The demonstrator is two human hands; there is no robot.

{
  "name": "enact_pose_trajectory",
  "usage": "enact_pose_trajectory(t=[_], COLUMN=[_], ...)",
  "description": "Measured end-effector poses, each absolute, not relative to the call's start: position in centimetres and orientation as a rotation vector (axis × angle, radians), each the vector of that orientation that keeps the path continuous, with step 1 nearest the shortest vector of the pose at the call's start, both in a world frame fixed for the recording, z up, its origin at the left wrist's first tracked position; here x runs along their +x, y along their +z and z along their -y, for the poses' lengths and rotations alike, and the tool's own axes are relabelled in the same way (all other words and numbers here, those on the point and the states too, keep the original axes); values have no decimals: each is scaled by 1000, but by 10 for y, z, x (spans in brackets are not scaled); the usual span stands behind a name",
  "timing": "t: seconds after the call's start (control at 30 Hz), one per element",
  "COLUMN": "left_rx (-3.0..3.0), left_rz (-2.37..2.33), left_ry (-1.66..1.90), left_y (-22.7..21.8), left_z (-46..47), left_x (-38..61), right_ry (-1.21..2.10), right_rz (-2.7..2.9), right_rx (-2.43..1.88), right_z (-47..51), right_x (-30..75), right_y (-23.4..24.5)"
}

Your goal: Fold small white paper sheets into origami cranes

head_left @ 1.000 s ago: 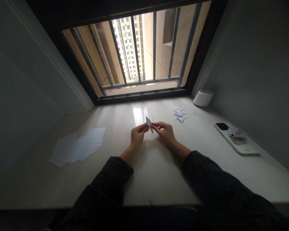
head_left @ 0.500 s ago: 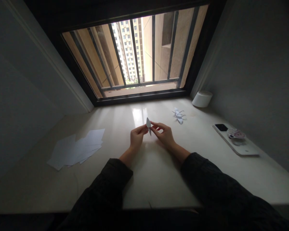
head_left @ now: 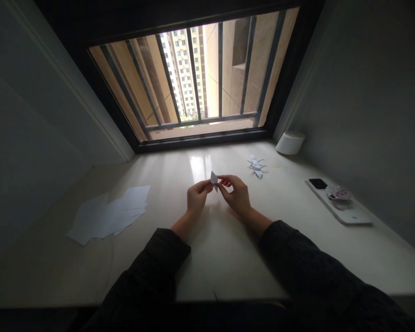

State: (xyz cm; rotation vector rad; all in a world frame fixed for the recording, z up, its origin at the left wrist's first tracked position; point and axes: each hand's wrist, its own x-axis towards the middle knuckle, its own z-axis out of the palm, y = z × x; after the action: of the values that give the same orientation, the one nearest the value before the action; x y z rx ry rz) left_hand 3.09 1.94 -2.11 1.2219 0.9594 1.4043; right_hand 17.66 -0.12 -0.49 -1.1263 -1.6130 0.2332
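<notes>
A small folded piece of white paper (head_left: 214,179) is held upright above the pale sill, between both hands. My left hand (head_left: 197,196) pinches it from the left with thumb and fingers. From the right, my right hand (head_left: 237,192) grips its edge, thumb below and fingertips above. The paper's lower part is partly covered by the fingertips. Beyond my right hand lie white folded paper cranes (head_left: 256,167), close together on the sill.
Loose white paper sheets (head_left: 107,214) lie overlapping at the left. At the right, a white phone (head_left: 349,213) with a pink-faced grip rests near the wall. A white cylindrical object (head_left: 290,142) stands in the far right corner, by the barred window (head_left: 207,83).
The folded paper has turned slightly and shows more of its broad face. My right hand's fingers have shifted a little on it; my left hand has hardly moved.
</notes>
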Motion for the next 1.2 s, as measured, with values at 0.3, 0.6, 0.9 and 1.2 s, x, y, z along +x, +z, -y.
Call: enact_pose_trajectory(t=[0.3, 0.6, 0.9, 1.2], left_rx=[1207, 1168, 1221, 1303], left_rz=[-965, -975, -947, -943], left_ry=[1385, 1384, 1371, 1371], left_y=[-18, -19, -22, -22], left_z=[-17, -16, -17, -16], left_x=[31, 33, 31, 32], right_ry=[349, 857, 975, 908], right_rz=[1554, 1277, 1205, 1251], right_rx=[-1040, -1022, -977, -1022], right_z=[1, -12, -16, -16], right_x=[174, 174, 174, 176], right_y=[-4, -22, -24, -23])
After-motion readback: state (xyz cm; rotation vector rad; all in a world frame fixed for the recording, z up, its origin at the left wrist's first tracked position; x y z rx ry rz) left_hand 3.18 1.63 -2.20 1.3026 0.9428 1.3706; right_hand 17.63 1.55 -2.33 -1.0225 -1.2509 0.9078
